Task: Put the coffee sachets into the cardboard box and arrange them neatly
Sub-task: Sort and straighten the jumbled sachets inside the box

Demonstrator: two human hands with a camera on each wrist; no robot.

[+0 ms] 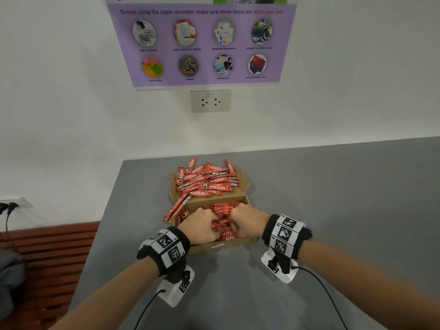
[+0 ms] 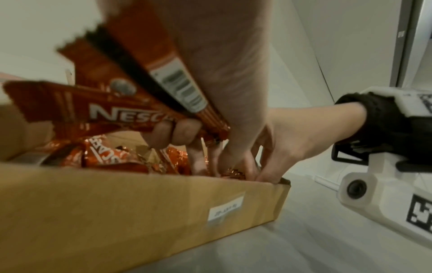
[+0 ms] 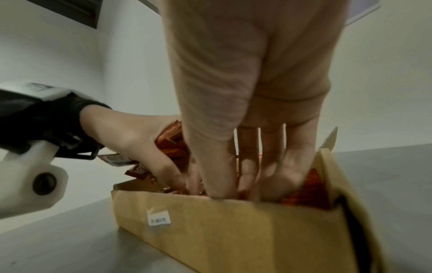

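Note:
An open cardboard box [image 1: 214, 246] [image 2: 117, 212] [image 3: 233, 230] stands on the grey table. Its back flap [image 1: 245, 184] carries a loose pile of red coffee sachets [image 1: 207, 179]. More sachets [image 1: 223, 210] lie inside the box, mostly on the right. My left hand [image 1: 200, 225] [image 3: 131, 133] is over the box's left half and grips a bunch of sachets [image 2: 140, 92] in curled fingers. My right hand [image 1: 245, 220] [image 3: 245, 175] [image 2: 280, 140] reaches down by the near wall with straight fingers pushed in among the sachets. One sachet [image 1: 177, 207] leans over the left wall.
The grey table [image 1: 333, 210] runs wide to the right and ends in an edge close on the left. A reddish slatted bench [image 1: 47, 258] sits below that edge. The white wall behind holds a socket [image 1: 210, 101] and a purple poster [image 1: 202, 44].

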